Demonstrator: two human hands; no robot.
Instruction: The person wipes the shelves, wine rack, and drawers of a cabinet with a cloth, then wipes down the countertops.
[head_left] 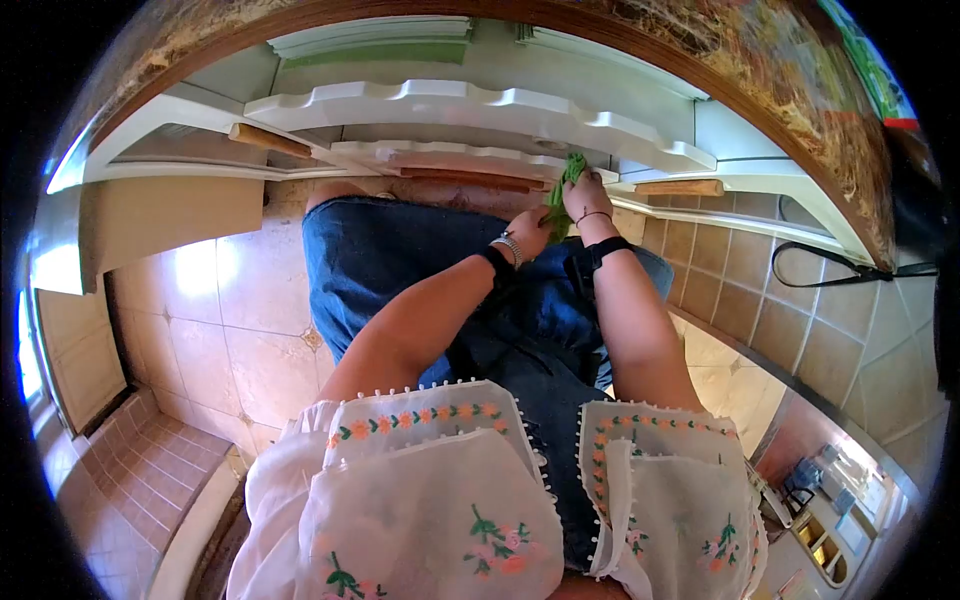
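Note:
Both my hands are close together in front of the open lower cabinet. Between them is a narrow, crumpled light-green bundle [562, 212]; I cannot make out whether it is leafy or cloth. My right hand [584, 196] is closed round its upper part, next to the wavy-edged white shelf fronts [430, 100]. Lower and to the left, my left hand [530, 232] has its fingers curled in against the same bundle. Its fingertips are partly hidden.
White cabinet doors with wooden handles [680, 188] stand open on both sides. A brown patterned countertop edge [800, 110] curves overhead. At right, a black strap [820, 265] hangs against the tiles. Beige floor tiles [240, 330] lie at left.

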